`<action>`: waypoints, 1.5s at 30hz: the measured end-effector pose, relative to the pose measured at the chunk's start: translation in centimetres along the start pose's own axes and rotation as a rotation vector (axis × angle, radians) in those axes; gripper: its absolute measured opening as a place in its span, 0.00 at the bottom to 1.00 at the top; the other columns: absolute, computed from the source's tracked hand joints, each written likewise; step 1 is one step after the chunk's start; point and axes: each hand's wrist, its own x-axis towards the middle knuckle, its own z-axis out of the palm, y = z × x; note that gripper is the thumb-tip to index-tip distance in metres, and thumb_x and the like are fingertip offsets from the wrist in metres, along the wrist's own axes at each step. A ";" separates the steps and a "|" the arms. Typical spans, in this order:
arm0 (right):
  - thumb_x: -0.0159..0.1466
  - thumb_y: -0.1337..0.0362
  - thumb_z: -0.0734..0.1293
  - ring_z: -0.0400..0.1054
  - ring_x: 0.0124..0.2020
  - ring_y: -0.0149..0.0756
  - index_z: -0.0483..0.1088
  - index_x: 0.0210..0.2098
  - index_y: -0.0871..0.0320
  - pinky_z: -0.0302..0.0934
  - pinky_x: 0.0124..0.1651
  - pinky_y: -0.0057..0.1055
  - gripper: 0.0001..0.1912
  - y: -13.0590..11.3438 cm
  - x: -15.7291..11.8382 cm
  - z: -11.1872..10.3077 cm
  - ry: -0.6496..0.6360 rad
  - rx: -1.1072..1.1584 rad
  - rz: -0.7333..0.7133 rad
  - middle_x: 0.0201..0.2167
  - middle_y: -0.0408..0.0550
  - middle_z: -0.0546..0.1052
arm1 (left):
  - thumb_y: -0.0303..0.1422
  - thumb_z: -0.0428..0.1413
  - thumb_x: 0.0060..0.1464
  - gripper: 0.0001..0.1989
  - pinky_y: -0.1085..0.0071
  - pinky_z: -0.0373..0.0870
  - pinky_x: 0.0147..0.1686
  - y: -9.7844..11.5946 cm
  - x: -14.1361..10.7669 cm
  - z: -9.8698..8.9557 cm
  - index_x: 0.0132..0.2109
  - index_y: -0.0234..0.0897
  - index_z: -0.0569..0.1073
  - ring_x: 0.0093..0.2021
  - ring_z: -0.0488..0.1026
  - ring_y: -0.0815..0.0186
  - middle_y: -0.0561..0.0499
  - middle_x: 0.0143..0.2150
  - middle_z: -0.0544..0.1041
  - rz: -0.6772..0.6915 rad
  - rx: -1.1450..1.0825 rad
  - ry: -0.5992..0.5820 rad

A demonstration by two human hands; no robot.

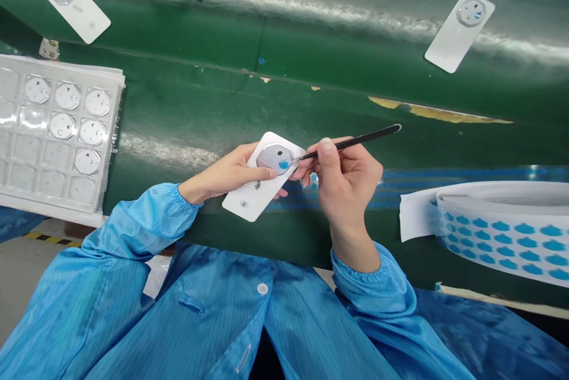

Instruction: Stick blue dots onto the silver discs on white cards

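Note:
My left hand [235,173] grips a white phone back cover [253,197] by its long edge, thumb on the face and fingers underneath. A grey round camera plate [272,156] sits at the upper end of the cover. On that plate lies a small blue sticker [284,164], met by the tip of black tweezers [364,136]. My right hand [349,175] pinches the tweezers between thumb and fingers, their rear end pointing up and right. Some right-hand fingers are close to the cover's edge; whether they touch it is unclear.
On the left, a clear plastic tray [103,149] holds several round camera plates. Two more white covers lie on the green surface, one cover [84,15] far left, another cover [453,42] far right. A roll of blue stickers [502,238] stands at right. Yellowish torn patches [448,113] mark the surface.

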 end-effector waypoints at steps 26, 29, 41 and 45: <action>0.72 0.42 0.71 0.72 0.23 0.34 0.75 0.37 0.53 0.64 0.20 0.29 0.21 1.4 0.1 -0.4 -0.023 -0.072 0.042 0.26 0.44 0.76 | 0.35 0.69 0.58 0.22 0.58 0.85 0.39 -0.3 0.3 0.1 0.56 0.37 0.72 0.41 0.86 0.51 0.44 0.46 0.84 0.001 0.020 0.020; 0.72 0.41 0.71 0.72 0.23 0.33 0.75 0.37 0.53 0.64 0.20 0.29 0.22 1.4 0.2 -0.4 -0.017 -0.089 0.033 0.25 0.44 0.76 | 0.35 0.69 0.57 0.23 0.59 0.85 0.40 -0.3 0.2 0.3 0.56 0.37 0.72 0.40 0.86 0.52 0.44 0.46 0.84 -0.004 0.015 0.026; 0.74 0.47 0.69 0.72 0.34 0.38 0.71 0.35 0.53 0.71 0.38 0.38 0.18 1.9 0.4 -0.1 0.202 0.015 -0.222 0.33 0.47 0.72 | 0.44 0.68 0.59 0.22 0.63 0.85 0.38 -1.9 0.2 1.6 0.53 0.35 0.76 0.40 0.85 0.54 0.39 0.48 0.85 0.093 0.008 0.211; 0.73 0.44 0.69 0.70 0.41 0.40 0.72 0.48 0.51 0.71 0.42 0.37 0.18 2.7 0.1 0.1 0.092 -0.025 -0.040 0.46 0.51 0.73 | 0.41 0.70 0.57 0.28 0.59 0.83 0.49 -2.4 0.4 1.6 0.61 0.40 0.73 0.48 0.84 0.53 0.41 0.56 0.82 0.211 -0.064 0.221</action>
